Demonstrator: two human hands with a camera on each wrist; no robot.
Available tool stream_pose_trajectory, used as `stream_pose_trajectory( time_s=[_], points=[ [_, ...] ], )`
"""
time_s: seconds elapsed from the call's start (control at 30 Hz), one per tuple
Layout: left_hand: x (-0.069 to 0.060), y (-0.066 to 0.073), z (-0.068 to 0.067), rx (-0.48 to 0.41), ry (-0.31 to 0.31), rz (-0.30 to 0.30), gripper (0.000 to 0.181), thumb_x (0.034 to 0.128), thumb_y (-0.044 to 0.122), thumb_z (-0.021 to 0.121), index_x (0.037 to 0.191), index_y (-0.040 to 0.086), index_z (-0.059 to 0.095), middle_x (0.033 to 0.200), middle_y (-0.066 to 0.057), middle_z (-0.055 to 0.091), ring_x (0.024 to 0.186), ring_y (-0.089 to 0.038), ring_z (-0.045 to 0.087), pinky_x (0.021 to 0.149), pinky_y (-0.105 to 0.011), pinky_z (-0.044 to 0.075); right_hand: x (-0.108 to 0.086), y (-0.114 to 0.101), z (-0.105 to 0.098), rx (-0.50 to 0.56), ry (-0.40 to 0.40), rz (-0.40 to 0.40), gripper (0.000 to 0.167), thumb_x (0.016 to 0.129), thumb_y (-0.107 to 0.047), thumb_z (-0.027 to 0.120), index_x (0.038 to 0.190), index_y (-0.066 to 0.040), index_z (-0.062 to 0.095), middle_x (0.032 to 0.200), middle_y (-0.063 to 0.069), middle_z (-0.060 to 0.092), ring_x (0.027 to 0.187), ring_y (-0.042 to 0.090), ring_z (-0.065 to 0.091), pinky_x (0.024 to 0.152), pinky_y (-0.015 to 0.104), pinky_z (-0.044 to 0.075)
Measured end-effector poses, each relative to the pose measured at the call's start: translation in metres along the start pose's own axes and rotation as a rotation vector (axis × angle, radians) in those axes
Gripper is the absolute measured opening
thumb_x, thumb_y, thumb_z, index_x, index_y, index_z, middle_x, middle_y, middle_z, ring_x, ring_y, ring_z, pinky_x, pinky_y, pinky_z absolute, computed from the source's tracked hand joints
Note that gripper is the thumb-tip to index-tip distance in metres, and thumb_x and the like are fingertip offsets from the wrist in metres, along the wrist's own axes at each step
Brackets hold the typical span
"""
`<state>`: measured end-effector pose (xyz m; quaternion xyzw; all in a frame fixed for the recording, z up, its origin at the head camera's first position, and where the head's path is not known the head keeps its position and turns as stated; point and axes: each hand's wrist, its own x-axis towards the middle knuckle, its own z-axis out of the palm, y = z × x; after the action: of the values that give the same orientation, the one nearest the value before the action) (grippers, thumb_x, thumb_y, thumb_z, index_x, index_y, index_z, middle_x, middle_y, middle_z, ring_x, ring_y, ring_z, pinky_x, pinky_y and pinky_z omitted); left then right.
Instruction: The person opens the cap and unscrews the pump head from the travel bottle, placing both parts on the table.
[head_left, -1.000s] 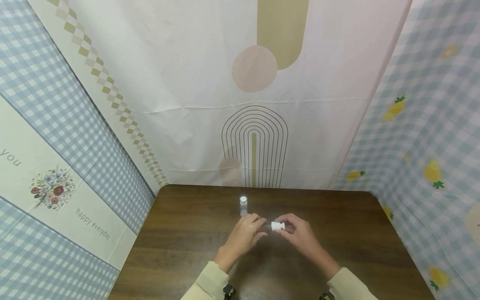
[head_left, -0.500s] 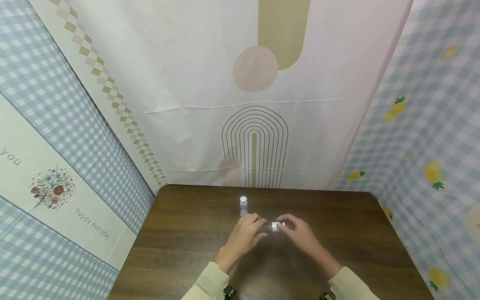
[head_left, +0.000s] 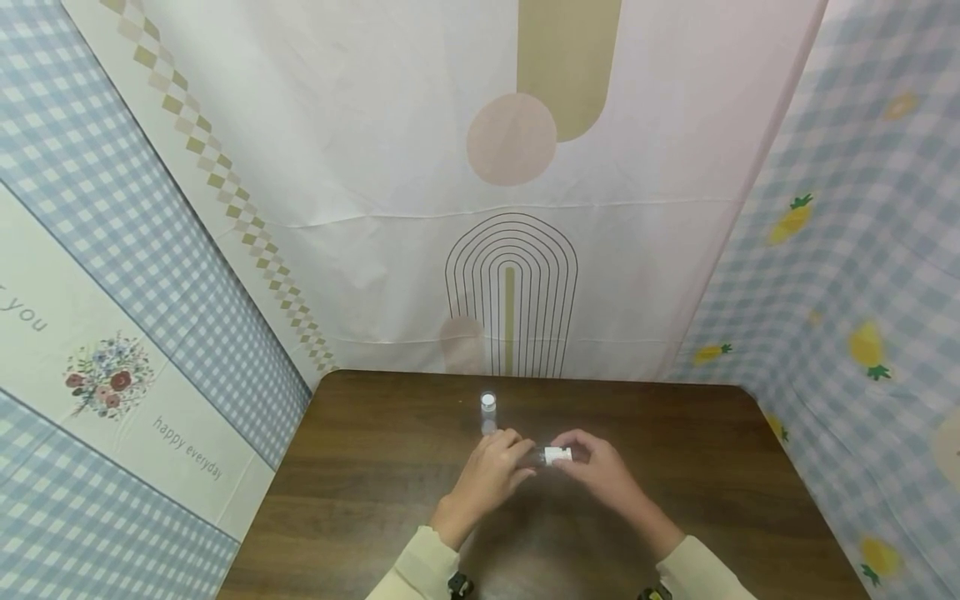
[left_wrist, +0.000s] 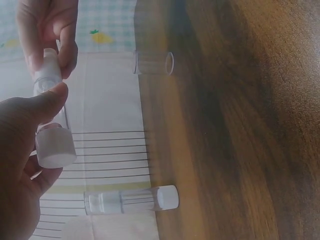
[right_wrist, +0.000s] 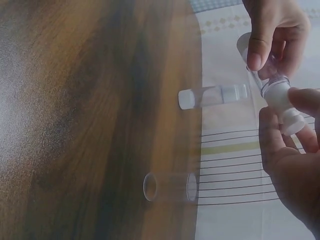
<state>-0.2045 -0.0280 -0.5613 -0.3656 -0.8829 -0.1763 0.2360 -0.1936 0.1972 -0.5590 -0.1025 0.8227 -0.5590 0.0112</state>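
Note:
My left hand (head_left: 495, 467) grips the clear body of a small pump bottle, held tilted above the table. The bottle's white base (left_wrist: 55, 147) sticks out beyond the left fingers, and its white pump top (head_left: 557, 455) points toward my right hand (head_left: 596, 468). The right thumb and fingertips pinch that white top. Behind the left hand, a second clear bottle (head_left: 488, 412) stands upright on its white base (right_wrist: 186, 99). A clear tube-like cap (right_wrist: 170, 187) stands on the table near the right hand; in the head view I cannot make it out.
Both hands are over a brown wooden table (head_left: 360, 467). A white printed cloth (head_left: 375, 275) hangs behind its far edge, with checked cloths (head_left: 847, 275) at the sides. A dark wrist device (head_left: 460, 585) shows at the left cuff.
My right thumb and fingers have shifted about the white pump top, covering it more half a second ago than now. The left hand and the standing bottle have stayed in place.

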Motion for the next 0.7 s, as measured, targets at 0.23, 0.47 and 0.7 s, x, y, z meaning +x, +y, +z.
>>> stream_pose_trajectory(
  time_s=[0.23, 0.47, 0.7],
  points=[
    [-0.0001, 0.0006, 0.0007, -0.014, 0.016, 0.003, 0.04, 0.0775, 0.024, 0.091, 0.11, 0.01, 0.075, 0.097, 0.002, 0.068, 0.088, -0.014, 0.063, 0.084, -0.031, 0.053, -0.0012, -0.0023, -0.0005, 0.07, -0.021, 0.023, 0.037, 0.088, -0.008, 0.08, 0.121, -0.003, 0.063, 0.122, 0.018, 0.066, 0.115, 0.034, 0.069, 0.088, 0.026, 0.059],
    [-0.0008, 0.0019, -0.0008, 0.013, 0.014, 0.009, 0.04, 0.078, 0.028, 0.091, 0.111, 0.012, 0.075, 0.097, 0.003, 0.067, 0.087, -0.013, 0.063, 0.083, -0.029, 0.053, -0.0011, -0.006, -0.0018, -0.04, 0.013, 0.139, 0.026, 0.098, -0.026, 0.071, 0.116, -0.008, 0.069, 0.108, 0.009, 0.073, 0.095, 0.03, 0.073, 0.074, 0.031, 0.06],
    [-0.0013, 0.0029, -0.0007, 0.027, 0.029, 0.025, 0.041, 0.0777, 0.029, 0.091, 0.111, 0.013, 0.074, 0.095, 0.003, 0.066, 0.086, -0.013, 0.062, 0.08, -0.028, 0.052, -0.0028, -0.0073, -0.0053, -0.004, -0.05, 0.15, 0.025, 0.101, -0.026, 0.068, 0.109, -0.002, 0.067, 0.094, 0.014, 0.074, 0.081, 0.023, 0.072, 0.073, 0.041, 0.063]
  ],
)
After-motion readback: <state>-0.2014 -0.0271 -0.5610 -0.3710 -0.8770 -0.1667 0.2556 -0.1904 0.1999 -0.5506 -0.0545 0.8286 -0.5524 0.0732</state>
